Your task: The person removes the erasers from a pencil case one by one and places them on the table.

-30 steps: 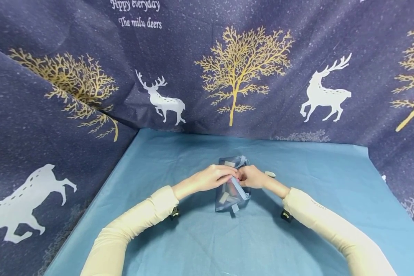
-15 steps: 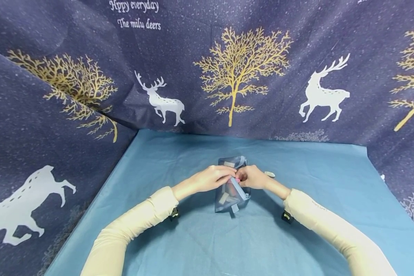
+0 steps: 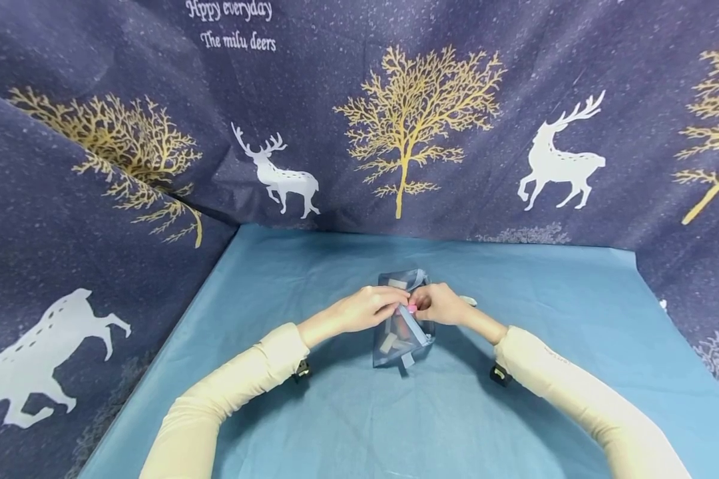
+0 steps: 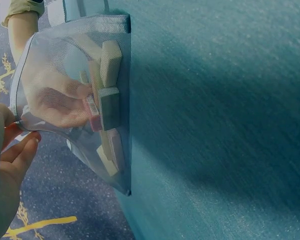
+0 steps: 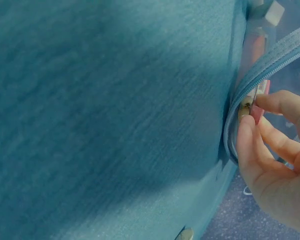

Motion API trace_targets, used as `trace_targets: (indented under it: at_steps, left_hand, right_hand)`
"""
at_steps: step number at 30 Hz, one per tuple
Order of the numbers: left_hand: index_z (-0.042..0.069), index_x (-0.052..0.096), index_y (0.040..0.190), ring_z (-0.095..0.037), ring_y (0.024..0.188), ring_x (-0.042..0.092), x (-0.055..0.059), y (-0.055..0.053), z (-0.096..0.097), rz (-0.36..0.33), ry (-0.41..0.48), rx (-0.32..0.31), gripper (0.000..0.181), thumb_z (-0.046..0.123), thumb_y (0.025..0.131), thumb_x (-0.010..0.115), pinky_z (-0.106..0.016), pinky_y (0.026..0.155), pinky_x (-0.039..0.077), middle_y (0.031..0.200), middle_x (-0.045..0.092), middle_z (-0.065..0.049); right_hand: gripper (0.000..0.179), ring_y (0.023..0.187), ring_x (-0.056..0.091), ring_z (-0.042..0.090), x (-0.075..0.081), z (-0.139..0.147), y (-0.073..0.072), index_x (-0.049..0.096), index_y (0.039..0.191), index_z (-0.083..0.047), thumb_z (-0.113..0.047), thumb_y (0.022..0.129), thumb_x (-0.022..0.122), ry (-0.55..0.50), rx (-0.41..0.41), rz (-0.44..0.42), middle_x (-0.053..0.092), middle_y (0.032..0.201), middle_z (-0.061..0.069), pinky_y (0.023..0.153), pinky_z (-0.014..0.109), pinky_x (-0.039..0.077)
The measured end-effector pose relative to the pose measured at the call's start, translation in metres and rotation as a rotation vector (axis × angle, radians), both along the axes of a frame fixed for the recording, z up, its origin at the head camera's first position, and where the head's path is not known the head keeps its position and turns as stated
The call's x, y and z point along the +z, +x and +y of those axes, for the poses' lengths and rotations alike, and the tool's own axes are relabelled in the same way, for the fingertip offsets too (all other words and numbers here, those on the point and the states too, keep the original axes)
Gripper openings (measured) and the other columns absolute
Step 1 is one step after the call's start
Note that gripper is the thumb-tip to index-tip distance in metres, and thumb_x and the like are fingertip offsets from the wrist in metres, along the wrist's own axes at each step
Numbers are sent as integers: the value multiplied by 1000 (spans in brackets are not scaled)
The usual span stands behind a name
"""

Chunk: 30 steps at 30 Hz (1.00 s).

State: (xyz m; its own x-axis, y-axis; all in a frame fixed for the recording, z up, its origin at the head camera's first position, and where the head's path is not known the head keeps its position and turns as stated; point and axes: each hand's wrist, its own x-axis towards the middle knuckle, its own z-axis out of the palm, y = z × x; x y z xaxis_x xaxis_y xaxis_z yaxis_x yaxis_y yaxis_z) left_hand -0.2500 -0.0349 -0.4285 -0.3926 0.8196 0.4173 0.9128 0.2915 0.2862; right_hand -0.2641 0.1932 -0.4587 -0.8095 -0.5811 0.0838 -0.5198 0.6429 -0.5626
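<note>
A blue mesh zipper pouch (image 3: 383,360) stands on the table with its zipped mouth spread apart. My left hand (image 3: 365,310) pinches the edge of that mouth, fingertips at the rim in the left wrist view. My right hand (image 3: 443,305) reaches inside; its thumb and fingers pinch a small pink-and-white block (image 5: 257,115). Through the mesh in the left wrist view, the block sits against a grey-green block (image 4: 109,109). Several other small blocks, among them a cream block (image 4: 111,64), lie along the pouch bottom.
A pale oval piece (image 3: 469,301) lies on the blue tablecloth (image 3: 335,412) behind the right wrist. A dark blue cloth (image 3: 335,80) printed with deer and trees hangs along the back and left edges of the table.
My right hand has shifted slightly up at the pouch mouth, and more of the pink block shows between its fingers. My left hand keeps its hold on the rim.
</note>
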Motion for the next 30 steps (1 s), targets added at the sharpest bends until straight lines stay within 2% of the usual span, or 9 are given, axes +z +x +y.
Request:
trace_targets:
  at_steps: [9, 16, 30]
  left_hand:
    - [5, 63, 113, -15, 111, 58, 1, 2, -1, 24, -6, 19, 26, 6, 91, 49, -18, 87, 47, 118, 63, -7]
    - [7, 63, 113, -14, 111, 59, 2, 2, -1, 37, -8, 24, 27, 6, 91, 50, -17, 88, 47, 117, 63, -6]
    - [5, 63, 114, -16, 112, 58, 0, 3, -2, 25, -19, 42, 28, 4, 89, 50, -20, 90, 47, 119, 62, -7]
  right_hand:
    - [12, 66, 60, 3, 2, 4, 0, 67, 87, -15, -13, 75, 68, 10, 5, -17, 67, 75, -6, 61, 19, 49]
    - [14, 70, 62, 4, 2, 9, 0, 66, 89, -16, -12, 75, 67, 12, -6, -51, 67, 79, -5, 64, 19, 50]
    - [14, 70, 63, 7, 8, 11, 0, 66, 90, -16, -12, 77, 68, -2, -19, -97, 67, 80, -2, 63, 21, 51]
